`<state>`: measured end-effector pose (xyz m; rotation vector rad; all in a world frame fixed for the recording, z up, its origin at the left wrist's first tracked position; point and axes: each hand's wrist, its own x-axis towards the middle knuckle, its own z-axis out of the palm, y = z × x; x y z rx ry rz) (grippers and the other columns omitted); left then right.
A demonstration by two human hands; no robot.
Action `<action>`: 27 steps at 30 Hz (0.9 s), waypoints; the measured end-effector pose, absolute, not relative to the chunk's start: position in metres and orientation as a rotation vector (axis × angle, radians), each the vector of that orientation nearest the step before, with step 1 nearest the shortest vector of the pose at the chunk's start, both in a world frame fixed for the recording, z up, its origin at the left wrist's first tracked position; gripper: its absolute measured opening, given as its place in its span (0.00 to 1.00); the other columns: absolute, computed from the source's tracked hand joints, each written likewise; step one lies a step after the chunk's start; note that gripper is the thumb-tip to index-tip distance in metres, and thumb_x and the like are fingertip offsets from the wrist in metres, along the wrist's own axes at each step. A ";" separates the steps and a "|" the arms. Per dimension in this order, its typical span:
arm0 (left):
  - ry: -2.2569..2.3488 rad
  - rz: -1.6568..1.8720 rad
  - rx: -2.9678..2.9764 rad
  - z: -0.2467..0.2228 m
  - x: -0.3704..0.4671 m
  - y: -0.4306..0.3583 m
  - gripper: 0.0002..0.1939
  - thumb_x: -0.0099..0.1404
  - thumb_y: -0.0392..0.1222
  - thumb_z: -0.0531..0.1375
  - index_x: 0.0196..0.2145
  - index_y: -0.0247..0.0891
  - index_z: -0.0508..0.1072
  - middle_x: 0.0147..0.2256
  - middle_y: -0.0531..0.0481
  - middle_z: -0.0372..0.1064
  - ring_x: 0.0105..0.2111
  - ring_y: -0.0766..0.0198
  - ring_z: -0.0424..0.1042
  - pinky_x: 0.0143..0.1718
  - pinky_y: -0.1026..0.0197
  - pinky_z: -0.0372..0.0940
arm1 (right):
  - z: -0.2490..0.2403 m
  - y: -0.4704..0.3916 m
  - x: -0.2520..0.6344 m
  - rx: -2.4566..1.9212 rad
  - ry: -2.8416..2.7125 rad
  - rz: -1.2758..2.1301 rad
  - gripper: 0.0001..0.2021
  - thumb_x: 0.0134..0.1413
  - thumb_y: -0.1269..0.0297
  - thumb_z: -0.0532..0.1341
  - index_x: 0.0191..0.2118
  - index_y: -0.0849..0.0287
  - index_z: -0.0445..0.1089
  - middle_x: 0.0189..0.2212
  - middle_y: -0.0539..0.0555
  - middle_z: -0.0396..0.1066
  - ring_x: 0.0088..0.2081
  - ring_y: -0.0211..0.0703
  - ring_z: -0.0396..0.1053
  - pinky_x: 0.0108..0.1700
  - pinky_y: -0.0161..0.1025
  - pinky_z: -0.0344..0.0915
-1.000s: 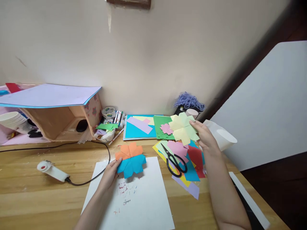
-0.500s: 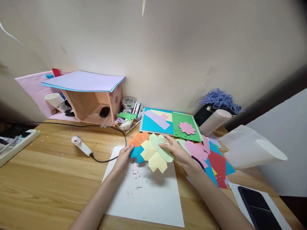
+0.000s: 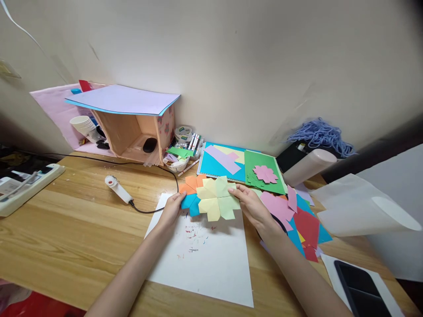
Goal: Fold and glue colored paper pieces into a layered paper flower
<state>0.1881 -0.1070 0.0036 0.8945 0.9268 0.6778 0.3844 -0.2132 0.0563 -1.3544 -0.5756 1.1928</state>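
Pinched between the thumb and fingers of my left hand (image 3: pixel 173 208) is the outer edge of an orange and blue paper flower (image 3: pixel 189 193). My right hand (image 3: pixel 251 203) grips the right edge of a yellow and pale green paper flower (image 3: pixel 216 198). The yellow side overlaps the orange and blue one, hiding part of it. Both flowers are held above a white sheet of paper (image 3: pixel 201 264) with small coloured marks. Whether the two flowers are joined, I cannot tell.
Coloured paper scraps (image 3: pixel 307 224) lie to the right, near a green sheet with a pink paper flower (image 3: pixel 265 174). A cardboard box (image 3: pixel 167 132), markers (image 3: pixel 194 141) and a white corded device (image 3: pixel 118 190) stand further back and left. A phone (image 3: pixel 358 286) lies front right.
The yellow and pale green flower has turned and now lies flatter and straighter against the orange and blue one. My right hand has shifted with it. The camera view has moved slightly.
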 end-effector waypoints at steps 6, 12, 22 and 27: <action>0.896 0.683 0.886 0.006 0.190 -0.108 0.16 0.46 0.50 0.64 0.21 0.33 0.68 0.17 0.55 0.62 0.19 0.69 0.61 0.21 0.67 0.53 | 0.050 -0.212 0.389 -1.319 -0.643 1.296 0.20 0.35 0.60 0.69 0.39 0.57 0.67 0.32 0.52 0.73 0.33 0.41 0.71 0.36 0.36 0.65; 0.795 0.681 0.793 0.012 0.193 -0.114 0.14 0.46 0.47 0.65 0.22 0.33 0.69 0.20 0.53 0.65 0.21 0.69 0.62 0.24 0.67 0.57 | 0.043 -0.212 0.387 -1.441 -0.717 1.242 0.19 0.38 0.58 0.67 0.39 0.59 0.68 0.36 0.54 0.72 0.36 0.43 0.71 0.36 0.37 0.66; 0.694 0.638 0.753 0.009 0.198 -0.124 0.15 0.51 0.45 0.64 0.33 0.31 0.73 0.34 0.44 0.73 0.36 0.59 0.70 0.38 0.62 0.61 | 0.031 -0.207 0.384 -1.496 -0.565 1.123 0.15 0.33 0.58 0.69 0.28 0.60 0.68 0.24 0.49 0.71 0.26 0.36 0.68 0.31 0.34 0.64; 0.693 0.638 0.712 0.009 0.198 -0.127 0.13 0.51 0.42 0.63 0.33 0.30 0.74 0.33 0.45 0.73 0.35 0.61 0.70 0.38 0.63 0.62 | 0.026 -0.206 0.386 -1.553 -0.565 1.101 0.15 0.33 0.58 0.69 0.28 0.61 0.69 0.26 0.52 0.73 0.25 0.36 0.69 0.30 0.34 0.64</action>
